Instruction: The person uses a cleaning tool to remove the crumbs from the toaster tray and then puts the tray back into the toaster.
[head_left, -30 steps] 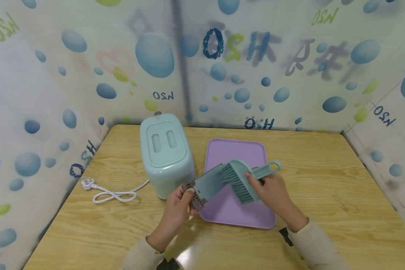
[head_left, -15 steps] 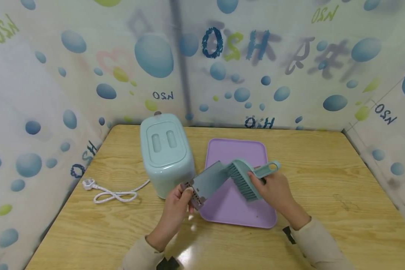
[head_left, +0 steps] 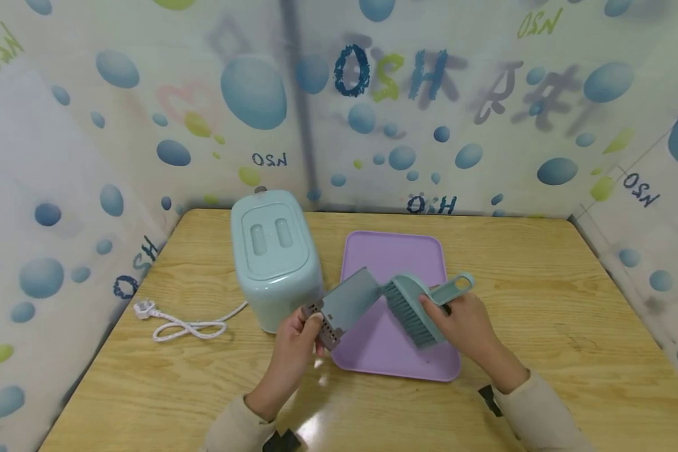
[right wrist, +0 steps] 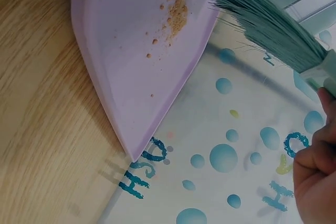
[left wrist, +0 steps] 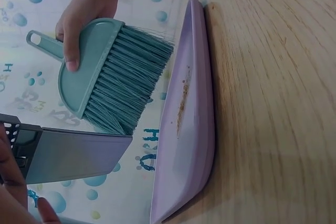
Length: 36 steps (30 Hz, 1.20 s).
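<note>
Over the purple tray [head_left: 392, 251], my left hand [head_left: 295, 342] pinches the perforated grey end of a flat metal crumb tray [head_left: 351, 300], thumb on top. That sheet tilts up, its far end pointing right. My right hand [head_left: 469, 323] grips a teal hand brush [head_left: 420, 314] near the base of its looped handle, thumb along the back. In the left wrist view the bristles [left wrist: 128, 85] hang close by the sheet's edge. Brown crumbs [right wrist: 177, 17] lie scattered on the purple tray in the right wrist view.
A light-blue toaster-like appliance [head_left: 277, 257] with two slots in its top stands just left of the purple tray. Its white cord and plug [head_left: 189, 328] lie looped on the wooden table [head_left: 548, 301]. A patterned curtain [head_left: 457, 125] closes off the back and sides.
The brush has swept over the crumb tray's far end and now sits slightly right and off its surface. The left hand keeps the crumb tray nearly still, tilted a little more.
</note>
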Each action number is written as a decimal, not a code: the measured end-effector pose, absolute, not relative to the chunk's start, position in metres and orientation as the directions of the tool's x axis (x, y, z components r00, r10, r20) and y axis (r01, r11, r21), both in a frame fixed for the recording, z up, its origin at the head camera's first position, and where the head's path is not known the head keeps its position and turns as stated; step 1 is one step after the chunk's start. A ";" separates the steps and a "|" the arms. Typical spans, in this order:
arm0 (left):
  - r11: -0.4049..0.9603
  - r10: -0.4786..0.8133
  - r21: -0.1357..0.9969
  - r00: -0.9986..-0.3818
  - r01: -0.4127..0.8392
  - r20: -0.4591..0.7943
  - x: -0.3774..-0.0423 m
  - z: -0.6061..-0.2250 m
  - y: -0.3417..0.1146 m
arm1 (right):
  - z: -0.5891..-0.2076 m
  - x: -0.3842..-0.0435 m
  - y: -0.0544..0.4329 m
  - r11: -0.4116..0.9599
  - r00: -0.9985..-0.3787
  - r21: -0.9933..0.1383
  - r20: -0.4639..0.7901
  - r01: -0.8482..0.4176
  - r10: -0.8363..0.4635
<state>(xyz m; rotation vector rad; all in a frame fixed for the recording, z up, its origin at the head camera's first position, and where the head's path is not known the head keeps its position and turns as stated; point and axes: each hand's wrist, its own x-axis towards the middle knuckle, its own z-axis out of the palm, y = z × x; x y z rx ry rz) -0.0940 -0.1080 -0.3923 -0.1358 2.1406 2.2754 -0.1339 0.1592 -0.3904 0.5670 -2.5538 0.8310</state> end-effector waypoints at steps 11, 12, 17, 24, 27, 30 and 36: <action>-0.070 -0.058 0.996 -0.996 -0.060 -0.064 -0.095 -0.392 -0.108 | -0.387 -0.127 0.165 0.746 -0.875 -0.506 0.434 -0.432 -0.212; -0.068 -0.059 0.996 -0.996 -0.062 -0.066 -0.095 -0.392 -0.108 | -0.388 -0.126 0.165 0.747 -0.877 -0.507 0.432 -0.430 -0.212; -0.066 -0.061 0.996 -0.996 -0.067 -0.071 -0.094 -0.391 -0.108 | -0.387 -0.126 0.171 0.753 -0.874 -0.505 0.446 -0.423 -0.192; -0.067 -0.073 0.995 -0.994 -0.074 -0.079 -0.094 -0.390 -0.108 | -0.383 -0.125 0.185 0.764 -0.889 -0.517 0.430 -0.387 -0.159; -0.063 -0.074 0.995 -0.994 -0.073 -0.078 -0.094 -0.390 -0.108 | -0.382 -0.125 0.188 0.761 -0.894 -0.528 0.422 -0.377 -0.151; -0.058 -0.075 0.996 -0.994 -0.070 -0.074 -0.094 -0.389 -0.107 | -0.383 -0.126 0.190 0.757 -0.888 -0.527 0.435 -0.386 -0.150; -0.064 -0.075 0.996 -0.994 -0.069 -0.074 -0.092 -0.389 -0.106 | -0.385 -0.126 0.191 0.761 -0.872 -0.509 0.465 -0.403 -0.151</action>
